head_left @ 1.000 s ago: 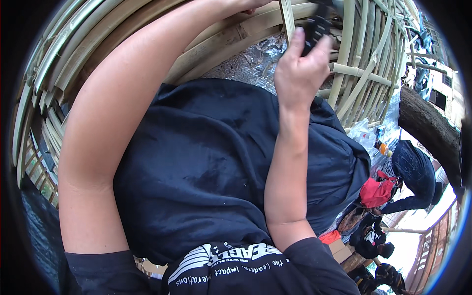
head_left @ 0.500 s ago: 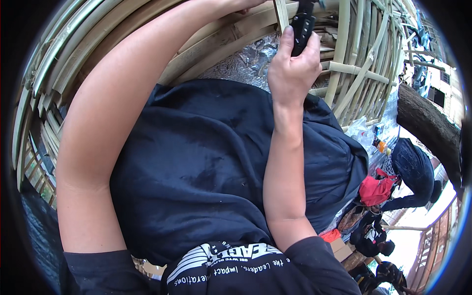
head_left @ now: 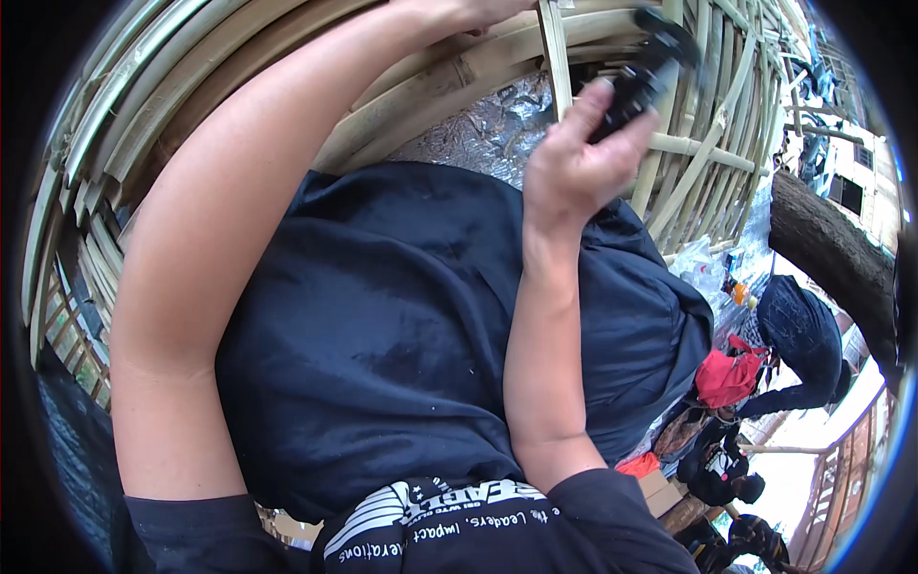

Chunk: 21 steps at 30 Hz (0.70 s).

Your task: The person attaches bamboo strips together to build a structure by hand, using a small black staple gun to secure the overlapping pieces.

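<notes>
The right hand [head_left: 583, 167] is closed around the handle of a black tool [head_left: 626, 100], thumb along one side and fingers curled on the other. The tool tilts up and to the right; its far end is blurred, so its exact kind cannot be told. The hand is just beside the lower visible part of an upright bamboo strip [head_left: 555, 53], over the upper right part of a dark cloth [head_left: 382, 306] that covers the lap.

The left arm reaches up along the cloth's left side, and the left hand [head_left: 492, 13] is partly cut off by the top of the view. It is near the upper visible end of the strip; whether it grips anything cannot be told.

Beneath the strip, long curved bamboo pieces [head_left: 459, 77] run past the cloth's upper edge, with a patch of silver sheet [head_left: 469, 129] showing between them and the cloth. More split bamboo [head_left: 143, 134] is stacked in bent rows at the far left. A bamboo lattice [head_left: 712, 143] rises to the right of the tool.

Off the cloth's right edge are a clear plastic bag [head_left: 701, 271], an orange bottle [head_left: 739, 294] and a red bag [head_left: 725, 378]. Beside the red bag, a person in dark clothes [head_left: 801, 330] bends over. A thick brown log [head_left: 827, 234] slants above that person.
</notes>
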Each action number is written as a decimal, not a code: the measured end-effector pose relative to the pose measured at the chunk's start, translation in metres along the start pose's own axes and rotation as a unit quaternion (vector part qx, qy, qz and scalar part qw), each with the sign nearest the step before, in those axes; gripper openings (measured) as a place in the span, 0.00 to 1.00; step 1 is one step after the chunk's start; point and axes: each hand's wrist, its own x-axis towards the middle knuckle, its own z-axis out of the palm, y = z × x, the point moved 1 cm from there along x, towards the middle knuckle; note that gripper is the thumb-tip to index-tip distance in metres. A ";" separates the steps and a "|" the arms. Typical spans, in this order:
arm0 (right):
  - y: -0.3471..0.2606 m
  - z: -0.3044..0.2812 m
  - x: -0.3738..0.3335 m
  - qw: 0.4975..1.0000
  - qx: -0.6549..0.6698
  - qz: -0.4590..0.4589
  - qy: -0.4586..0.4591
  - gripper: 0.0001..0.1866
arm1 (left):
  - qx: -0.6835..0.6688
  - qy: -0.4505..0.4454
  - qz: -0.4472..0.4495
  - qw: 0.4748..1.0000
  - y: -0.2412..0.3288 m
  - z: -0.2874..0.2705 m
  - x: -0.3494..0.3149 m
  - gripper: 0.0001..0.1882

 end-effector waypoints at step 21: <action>-0.006 0.000 0.003 0.996 -0.052 -0.073 -0.016 0.13 | 0.000 -0.019 0.040 0.999 -0.006 -0.003 -0.003 0.30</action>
